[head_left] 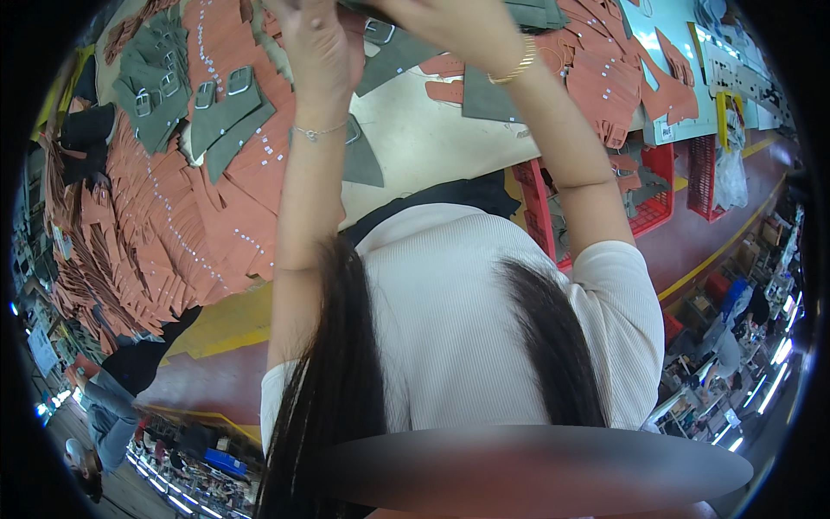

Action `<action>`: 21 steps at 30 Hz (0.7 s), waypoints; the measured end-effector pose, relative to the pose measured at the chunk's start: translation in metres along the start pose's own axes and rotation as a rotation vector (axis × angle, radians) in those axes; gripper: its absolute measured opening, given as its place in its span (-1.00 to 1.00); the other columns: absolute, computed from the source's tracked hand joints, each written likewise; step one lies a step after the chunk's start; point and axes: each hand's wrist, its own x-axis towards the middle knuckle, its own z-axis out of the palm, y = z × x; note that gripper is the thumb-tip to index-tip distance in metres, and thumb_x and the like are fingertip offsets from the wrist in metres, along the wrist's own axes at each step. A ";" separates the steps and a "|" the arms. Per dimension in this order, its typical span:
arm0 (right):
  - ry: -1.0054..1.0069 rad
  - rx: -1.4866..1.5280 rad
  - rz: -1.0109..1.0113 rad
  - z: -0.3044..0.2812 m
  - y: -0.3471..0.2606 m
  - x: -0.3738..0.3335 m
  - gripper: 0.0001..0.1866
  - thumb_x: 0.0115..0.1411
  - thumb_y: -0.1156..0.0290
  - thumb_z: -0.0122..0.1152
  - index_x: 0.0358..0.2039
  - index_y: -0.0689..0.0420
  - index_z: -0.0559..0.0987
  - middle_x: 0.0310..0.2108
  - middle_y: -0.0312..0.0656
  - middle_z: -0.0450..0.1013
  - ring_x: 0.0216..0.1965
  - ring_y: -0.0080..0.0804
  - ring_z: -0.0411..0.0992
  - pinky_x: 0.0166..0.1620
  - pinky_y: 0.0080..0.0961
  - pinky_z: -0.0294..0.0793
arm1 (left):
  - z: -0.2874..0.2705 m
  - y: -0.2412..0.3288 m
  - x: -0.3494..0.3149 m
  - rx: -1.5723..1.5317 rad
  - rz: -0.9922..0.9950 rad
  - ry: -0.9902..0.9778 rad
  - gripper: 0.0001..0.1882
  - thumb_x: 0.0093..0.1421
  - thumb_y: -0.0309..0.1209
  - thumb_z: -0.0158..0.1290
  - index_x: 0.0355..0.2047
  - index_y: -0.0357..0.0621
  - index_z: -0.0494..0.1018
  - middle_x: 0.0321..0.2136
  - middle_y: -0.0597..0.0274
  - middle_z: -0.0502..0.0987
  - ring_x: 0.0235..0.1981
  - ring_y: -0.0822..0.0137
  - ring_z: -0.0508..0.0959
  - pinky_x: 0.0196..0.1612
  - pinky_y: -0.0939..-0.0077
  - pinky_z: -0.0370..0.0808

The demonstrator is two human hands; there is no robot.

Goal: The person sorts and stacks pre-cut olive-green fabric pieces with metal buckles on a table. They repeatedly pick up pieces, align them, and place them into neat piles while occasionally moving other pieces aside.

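At the top edge, my left hand (323,45) is closed, its fingers curled at a dark green leather piece (367,9). My right hand (467,30) reaches in from the right and pinches the same piece; its fingertips are partly cut off by the frame. Just below the hands lies a green leather piece with a silver buckle (380,33). Further green buckled pieces (229,121) rest to the left of my left forearm, on top of rust-orange leather pieces (246,190) with small white tags. Another green piece (363,160) shows beside my left wrist.
A cream tabletop (424,143) lies before me. Fanned rust-orange pieces (147,233) cover its left side; more orange pieces (605,82) lie at right. Red crates (661,186) stand on the floor beyond my right arm. A person (112,415) is at the lower left.
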 end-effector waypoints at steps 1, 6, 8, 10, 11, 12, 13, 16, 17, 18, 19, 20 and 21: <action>-0.102 0.046 0.042 -0.011 0.003 0.001 -0.76 0.33 0.32 0.13 -0.12 0.20 0.60 -0.25 0.04 0.57 -0.21 -0.14 0.60 -0.12 -0.30 0.55 | 0.002 0.003 0.001 0.366 0.111 -0.030 -0.67 0.37 -0.32 0.00 0.08 -0.16 0.34 -0.08 0.18 0.52 -0.15 0.34 0.57 -0.09 0.44 0.53; -0.149 0.338 0.078 -0.026 -0.008 -0.009 -0.77 0.33 0.40 0.13 -0.10 0.23 0.63 -0.04 -0.05 0.57 -0.06 -0.35 0.55 0.00 -0.48 0.49 | 0.001 0.031 0.014 0.355 -0.046 0.100 -0.74 0.27 -0.46 0.05 -0.08 -0.35 0.46 -0.23 0.10 0.61 -0.21 0.25 0.62 -0.07 0.36 0.56; 0.108 0.355 0.041 -0.023 -0.015 -0.022 -0.78 0.33 0.43 0.13 -0.13 0.28 0.61 -0.06 -0.08 0.57 -0.03 -0.38 0.51 0.01 -0.49 0.48 | -0.002 0.048 0.012 0.291 0.009 0.189 -0.71 0.28 -0.45 0.03 -0.04 -0.36 0.45 -0.17 0.05 0.61 -0.16 0.17 0.62 -0.01 0.33 0.55; 0.280 0.355 0.127 -0.021 -0.013 -0.034 -0.81 0.32 0.47 0.14 -0.13 0.31 0.56 -0.14 -0.10 0.56 -0.05 -0.42 0.50 -0.02 -0.48 0.50 | -0.004 0.077 0.007 0.251 0.039 0.229 -0.63 0.29 -0.42 0.00 0.05 -0.36 0.41 -0.01 -0.06 0.56 0.01 0.05 0.57 0.15 0.20 0.47; 0.307 0.393 0.197 -0.014 -0.010 -0.043 -0.80 0.30 0.49 0.16 -0.11 0.31 0.53 -0.18 -0.12 0.55 -0.07 -0.43 0.50 -0.03 -0.49 0.50 | -0.006 0.094 0.002 0.148 0.040 0.119 -0.61 0.29 -0.40 0.00 0.08 -0.36 0.39 0.01 -0.06 0.54 0.04 0.05 0.55 0.17 0.16 0.45; 0.255 0.378 0.278 0.000 -0.004 -0.052 -0.77 0.29 0.42 0.18 -0.10 0.28 0.54 -0.23 -0.14 0.54 -0.14 -0.47 0.49 -0.08 -0.52 0.49 | -0.008 0.110 -0.004 0.045 0.037 0.008 -0.59 0.29 -0.39 -0.01 0.10 -0.35 0.38 0.03 -0.07 0.53 0.06 0.04 0.53 0.20 0.13 0.42; 0.199 0.360 0.358 0.013 0.002 -0.063 -0.73 0.28 0.36 0.20 -0.09 0.25 0.55 -0.28 -0.17 0.53 -0.20 -0.50 0.48 -0.12 -0.54 0.47 | -0.010 0.125 -0.010 -0.060 0.031 -0.107 -0.56 0.29 -0.37 -0.01 0.13 -0.35 0.36 0.06 -0.08 0.51 0.09 0.04 0.51 0.22 0.09 0.40; -0.277 0.184 0.357 0.076 0.018 -0.100 -0.62 0.17 0.22 0.33 -0.05 0.09 0.57 -0.25 -0.17 0.49 -0.23 -0.18 0.50 -0.15 -0.30 0.50 | -0.012 0.169 -0.028 -0.074 0.044 -0.232 -0.48 0.29 -0.34 0.00 0.20 -0.38 0.29 0.14 -0.16 0.42 0.21 -0.03 0.39 0.28 0.03 0.33; -0.347 0.089 0.313 0.097 0.019 -0.113 -0.56 0.12 0.20 0.37 -0.02 0.09 0.55 -0.18 -0.16 0.45 -0.16 -0.18 0.47 -0.12 -0.29 0.49 | -0.015 0.174 -0.031 -0.122 0.077 -0.237 -0.47 0.29 -0.36 0.01 0.21 -0.40 0.27 0.16 -0.19 0.39 0.23 -0.05 0.35 0.29 0.04 0.32; -0.445 -0.020 0.290 0.114 0.019 -0.126 -0.49 0.08 0.19 0.40 0.01 0.09 0.53 -0.12 -0.14 0.40 -0.09 -0.17 0.45 -0.08 -0.28 0.47 | -0.016 0.180 -0.033 -0.170 0.112 -0.243 -0.45 0.29 -0.38 0.01 0.22 -0.42 0.25 0.18 -0.21 0.35 0.25 -0.08 0.30 0.29 0.04 0.32; -0.476 -0.069 0.292 0.125 0.020 -0.135 -0.45 0.04 0.18 0.43 0.03 0.09 0.52 -0.10 -0.13 0.39 -0.07 -0.15 0.44 -0.07 -0.26 0.47 | -0.017 0.185 -0.035 -0.215 0.152 -0.250 -0.44 0.29 -0.39 0.01 0.23 -0.45 0.23 0.20 -0.24 0.32 0.28 -0.11 0.26 0.30 0.05 0.32; -0.542 -0.138 0.336 0.135 0.020 -0.142 -0.40 0.01 0.18 0.46 0.04 0.09 0.50 -0.09 -0.13 0.38 -0.05 -0.13 0.43 -0.06 -0.24 0.46 | -0.018 0.188 -0.037 -0.385 0.150 -0.292 -0.44 0.28 -0.48 0.01 0.24 -0.51 0.19 0.25 -0.28 0.22 0.31 -0.17 0.17 0.32 0.08 0.31; -0.614 -0.231 0.382 0.144 0.019 -0.145 -0.36 -0.03 0.17 0.49 0.06 0.09 0.48 -0.07 -0.12 0.37 -0.03 -0.11 0.41 -0.06 -0.23 0.45 | -0.019 0.192 -0.039 -0.411 0.119 -0.333 -0.46 0.27 -0.55 0.00 0.22 -0.55 0.19 0.24 -0.29 0.23 0.31 -0.16 0.18 0.33 0.09 0.30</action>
